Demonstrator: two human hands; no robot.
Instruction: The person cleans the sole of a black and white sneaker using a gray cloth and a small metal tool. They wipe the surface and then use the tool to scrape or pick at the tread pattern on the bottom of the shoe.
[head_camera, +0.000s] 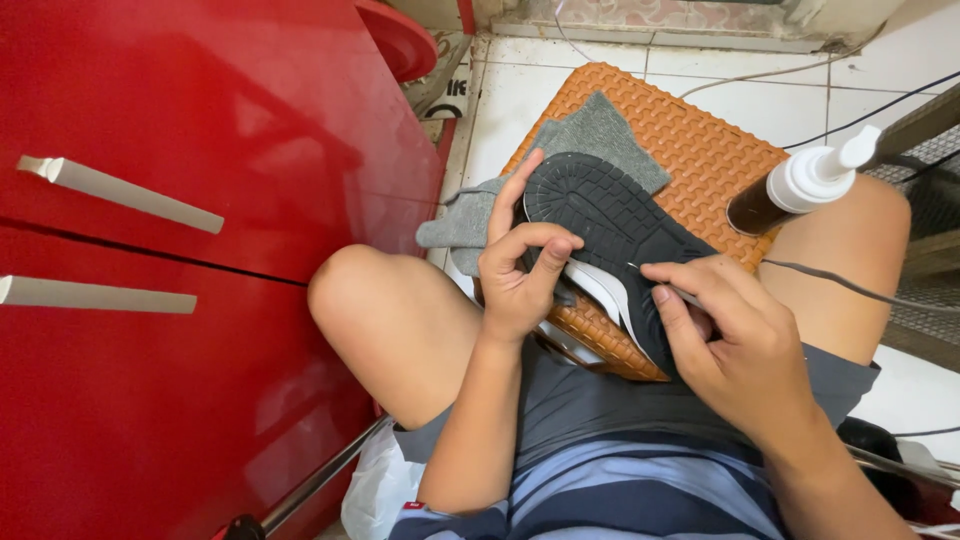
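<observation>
Striped shorts (620, 480) in grey and blue fill the bottom of the view, with 2 bare knees spread to either side — the person is seated, looking down into the lap. Left hand (520, 275) grips the near edge of a dark shoe (610, 240), fingers curled closed over its side, index finger stretched up along the sole. Right hand (735, 335) is closed in a pinch on a thin pale tool (670, 290), its tip touching the shoe's side where black sole meets the white band; what kind of tool it is cannot be told. Shoe is turned sole-up, tread showing, tilted, toe pointing away from the body, held above the lap between both hands. Under the shoe's far end lies a grey cloth (590, 140), spread over an orange woven-pattern stool (700, 150) that stands on the white tiled floor (540, 90) between the knees. Beside the right knee stands a brown bottle (800, 185) with a white pump top, apart from the shoe. Dark cable (850, 285) runs across the right thigh. Red cabinet (200, 250) with 2 pale bar handles takes up the left side, close against the left knee. White plastic bag (375, 480) sits low by the left hip, next to a metal bar.
</observation>
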